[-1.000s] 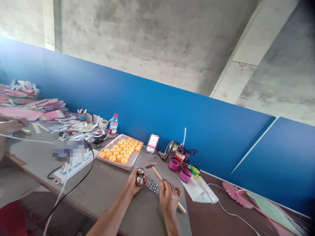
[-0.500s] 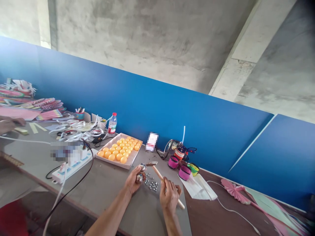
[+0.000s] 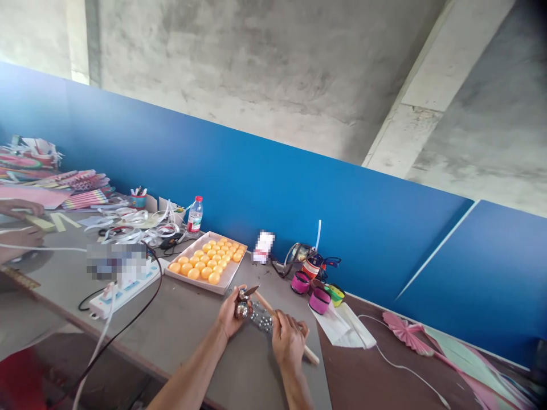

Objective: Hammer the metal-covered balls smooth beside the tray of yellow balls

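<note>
My left hand (image 3: 231,314) is closed around two shiny silver balls. The lower silver ball (image 3: 242,310) shows clearly, while the upper one is partly hidden behind the hammer's head. In my right hand (image 3: 290,337) is a hammer (image 3: 265,303), gripped by its pale wooden handle. The metal head of the hammer lies over the upper ball; whether they touch I cannot tell. Several small silver beads (image 3: 264,323) are scattered on the grey mat (image 3: 252,364) between my hands.
A shallow box (image 3: 224,288) of orange balls sits beyond my left hand. Magenta bands (image 3: 319,300) and white paper (image 3: 359,327) lie to the right. Leftward are a power strip (image 3: 102,304), cables, a bottle (image 3: 195,216) and another person's hands (image 3: 21,236).
The hammer's head has moved left and down onto or over the upper silver ball. My right hand has shifted slightly left. At the far left, another person's second hand has come into view.
</note>
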A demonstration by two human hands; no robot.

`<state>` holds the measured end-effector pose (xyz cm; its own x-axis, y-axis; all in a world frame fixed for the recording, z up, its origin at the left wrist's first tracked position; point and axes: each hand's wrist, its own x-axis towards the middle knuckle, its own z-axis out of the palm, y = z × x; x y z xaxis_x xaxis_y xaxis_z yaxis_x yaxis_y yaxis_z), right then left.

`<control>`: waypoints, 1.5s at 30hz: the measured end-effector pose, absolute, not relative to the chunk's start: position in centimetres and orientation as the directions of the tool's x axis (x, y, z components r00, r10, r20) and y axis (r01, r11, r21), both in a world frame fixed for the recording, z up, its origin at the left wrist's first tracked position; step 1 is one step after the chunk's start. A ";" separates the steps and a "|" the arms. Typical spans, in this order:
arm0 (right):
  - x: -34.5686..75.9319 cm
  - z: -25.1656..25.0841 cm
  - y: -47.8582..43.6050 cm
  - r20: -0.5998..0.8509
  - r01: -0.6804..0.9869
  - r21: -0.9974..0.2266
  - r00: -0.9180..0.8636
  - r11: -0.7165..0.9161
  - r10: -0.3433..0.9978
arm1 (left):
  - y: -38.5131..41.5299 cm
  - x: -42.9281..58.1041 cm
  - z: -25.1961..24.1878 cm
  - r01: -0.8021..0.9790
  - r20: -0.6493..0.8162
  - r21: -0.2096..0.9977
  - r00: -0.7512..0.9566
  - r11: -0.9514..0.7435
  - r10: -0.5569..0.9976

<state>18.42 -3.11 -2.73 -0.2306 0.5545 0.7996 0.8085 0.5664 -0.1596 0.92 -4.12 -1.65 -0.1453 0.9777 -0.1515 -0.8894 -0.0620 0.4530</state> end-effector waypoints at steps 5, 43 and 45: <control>18.5 -2.8 -3.0 0.853 0.810 -0.206 -0.127 0.549 0.507 | -4.0 0.9 -1.8 -0.890 -0.119 0.452 -0.118 -0.052 0.986; 18.1 -2.3 -3.5 0.810 0.815 -0.187 -0.187 0.548 0.555 | -3.8 0.8 -1.9 -0.894 -0.122 0.431 -0.190 -0.121 0.974; 18.0 -2.3 -3.5 0.779 0.817 -0.171 -0.230 0.550 0.584 | -3.6 0.5 -2.2 -0.907 -0.149 0.395 -0.220 -0.146 0.964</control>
